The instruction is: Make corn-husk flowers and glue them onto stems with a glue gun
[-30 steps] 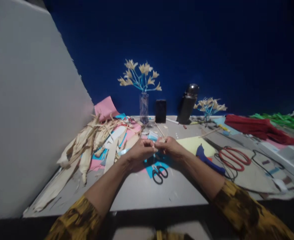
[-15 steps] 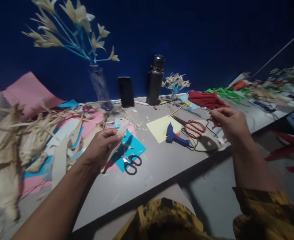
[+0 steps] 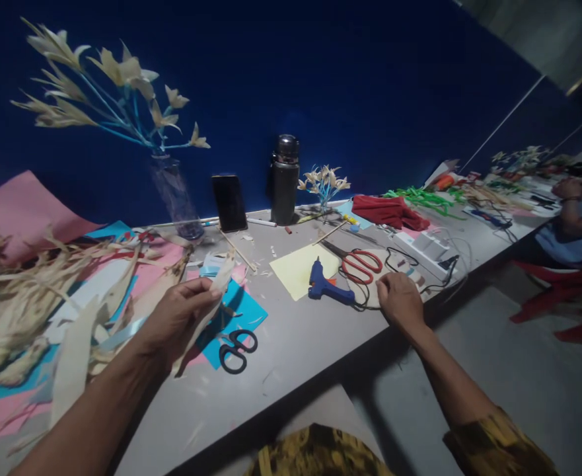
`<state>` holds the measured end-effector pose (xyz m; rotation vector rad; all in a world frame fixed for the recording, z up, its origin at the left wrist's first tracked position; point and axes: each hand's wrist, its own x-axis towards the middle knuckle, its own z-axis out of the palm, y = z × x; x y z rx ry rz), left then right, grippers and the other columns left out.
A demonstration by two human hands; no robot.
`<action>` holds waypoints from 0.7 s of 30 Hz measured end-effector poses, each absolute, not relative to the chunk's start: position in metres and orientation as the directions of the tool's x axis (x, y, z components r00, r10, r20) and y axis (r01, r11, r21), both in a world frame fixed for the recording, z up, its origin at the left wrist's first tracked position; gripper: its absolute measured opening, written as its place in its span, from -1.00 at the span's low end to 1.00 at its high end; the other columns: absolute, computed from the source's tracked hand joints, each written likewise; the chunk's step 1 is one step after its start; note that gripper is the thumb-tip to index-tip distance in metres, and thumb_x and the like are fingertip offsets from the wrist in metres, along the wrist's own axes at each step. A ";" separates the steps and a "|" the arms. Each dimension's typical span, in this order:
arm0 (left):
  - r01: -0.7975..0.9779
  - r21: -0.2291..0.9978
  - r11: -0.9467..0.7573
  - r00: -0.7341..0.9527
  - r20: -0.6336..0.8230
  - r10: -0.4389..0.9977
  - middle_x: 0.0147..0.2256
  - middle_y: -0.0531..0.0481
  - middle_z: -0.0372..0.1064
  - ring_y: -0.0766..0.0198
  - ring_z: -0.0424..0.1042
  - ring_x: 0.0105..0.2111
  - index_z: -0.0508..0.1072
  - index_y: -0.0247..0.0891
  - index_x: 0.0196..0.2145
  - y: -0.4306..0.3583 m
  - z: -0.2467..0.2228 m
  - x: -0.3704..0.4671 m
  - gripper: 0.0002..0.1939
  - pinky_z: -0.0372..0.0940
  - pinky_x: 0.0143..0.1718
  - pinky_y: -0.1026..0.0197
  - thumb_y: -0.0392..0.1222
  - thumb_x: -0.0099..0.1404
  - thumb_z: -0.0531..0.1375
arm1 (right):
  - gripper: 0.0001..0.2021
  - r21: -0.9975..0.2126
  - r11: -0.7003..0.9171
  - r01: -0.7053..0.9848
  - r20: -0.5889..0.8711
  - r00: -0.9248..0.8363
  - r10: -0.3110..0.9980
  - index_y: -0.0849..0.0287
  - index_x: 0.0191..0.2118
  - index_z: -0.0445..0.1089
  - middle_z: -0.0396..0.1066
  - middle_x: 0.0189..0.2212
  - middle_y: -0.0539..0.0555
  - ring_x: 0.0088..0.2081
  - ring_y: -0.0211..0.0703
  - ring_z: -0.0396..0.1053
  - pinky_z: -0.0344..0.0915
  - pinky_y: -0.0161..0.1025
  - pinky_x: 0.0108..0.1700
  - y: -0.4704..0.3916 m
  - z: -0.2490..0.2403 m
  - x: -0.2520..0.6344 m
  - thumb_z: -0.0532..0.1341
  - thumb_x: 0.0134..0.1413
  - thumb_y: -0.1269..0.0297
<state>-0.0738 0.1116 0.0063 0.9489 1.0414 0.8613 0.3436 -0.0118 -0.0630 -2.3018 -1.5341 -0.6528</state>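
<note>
Left hand (image 3: 187, 305): pinching pale husk strip (image 3: 224, 275)
Right hand (image 3: 400, 301): curled near red-handled scissors (image 3: 363, 266), can't tell if holding
Glue gun (image 3: 329, 287): by yellow paper (image 3: 293, 270)

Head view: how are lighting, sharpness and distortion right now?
Throughout the head view: dim light, the blue wall very dark; a shadow beside the left hand on the blue paper; glue gun readable, distant flowers soft; clear vase leaning, perhaps lens stretch.
</note>
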 end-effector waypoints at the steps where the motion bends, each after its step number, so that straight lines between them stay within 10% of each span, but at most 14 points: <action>1: -0.118 0.932 0.342 0.290 -0.297 0.910 -0.65 0.11 0.30 0.36 0.28 -0.66 0.40 -0.28 -0.50 0.113 0.004 -0.075 -0.70 0.15 -0.63 0.34 -0.16 -0.06 0.45 | -0.87 0.023 -0.394 0.919 0.509 0.328 0.795 0.19 -0.30 0.36 0.38 -0.33 0.19 -0.23 0.04 0.31 0.21 -0.12 -0.15 -0.012 -0.060 0.343 0.11 0.22 0.29; 6: -0.115 0.958 0.263 0.234 -0.232 0.944 -0.62 0.09 0.34 0.35 0.31 -0.63 0.44 -0.30 -0.49 0.117 0.002 -0.079 -0.72 0.20 -0.57 0.32 -0.18 -0.10 0.44 | -0.85 -0.003 -0.384 0.923 0.421 0.350 0.837 0.12 -0.32 0.40 0.41 -0.34 0.13 -0.26 -0.01 0.34 0.16 -0.19 -0.30 -0.016 -0.034 0.339 0.15 0.23 0.22; 13: -0.165 0.941 0.295 0.278 -0.242 0.930 -0.63 0.11 0.31 0.36 0.28 -0.65 0.41 -0.30 -0.48 0.117 0.001 -0.081 -0.73 0.19 -0.60 0.33 -0.17 -0.03 0.42 | -0.82 -0.084 0.167 0.982 0.332 -0.131 0.934 0.12 -0.19 0.47 0.51 -0.21 0.18 -0.14 0.07 0.38 0.27 -0.07 -0.06 0.003 -0.026 0.298 0.24 0.20 0.14; 21: -0.207 0.923 0.324 0.319 -0.249 0.914 -0.61 0.09 0.36 0.30 0.35 -0.62 0.42 -0.29 -0.47 0.118 -0.002 -0.080 -0.73 0.36 -0.49 0.19 -0.17 -0.03 0.44 | -0.79 -0.059 0.031 0.998 0.261 -0.015 0.965 0.14 -0.19 0.51 0.53 -0.25 0.18 -0.17 0.06 0.40 0.24 -0.13 -0.16 0.056 -0.019 0.247 0.21 0.25 0.14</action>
